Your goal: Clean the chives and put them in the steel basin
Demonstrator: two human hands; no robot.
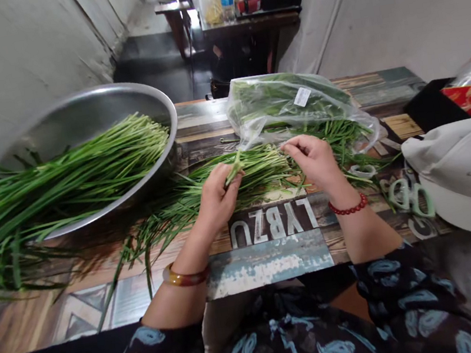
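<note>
Here I am at the middle of the worktop (271, 263), and my left hand (220, 198) has a small bunch of stalks (234, 170) gripped between thumb and fingers, ends angled up and away from me. My right hand (313, 161) hovers just to the right, fingers drawn narrow in a pinch; whether a wisp is caught there, I can't tell. Under them lies the loose pile (265, 166), pale ends rightward, leaves trailing toward the near left corner. I'd call this step picking over a handful; the next move, I judge, calls for a light pinch at the pale ends and a steady left grip. Over at the left end, the metal bowl (74, 118) carries a big heap (115, 153), leaves spilling past its rim. A plastic bag (272, 96) of greens lies along the far edge; scissors (410, 196) lie toward the right end, beside a white cap (461, 164).
</note>
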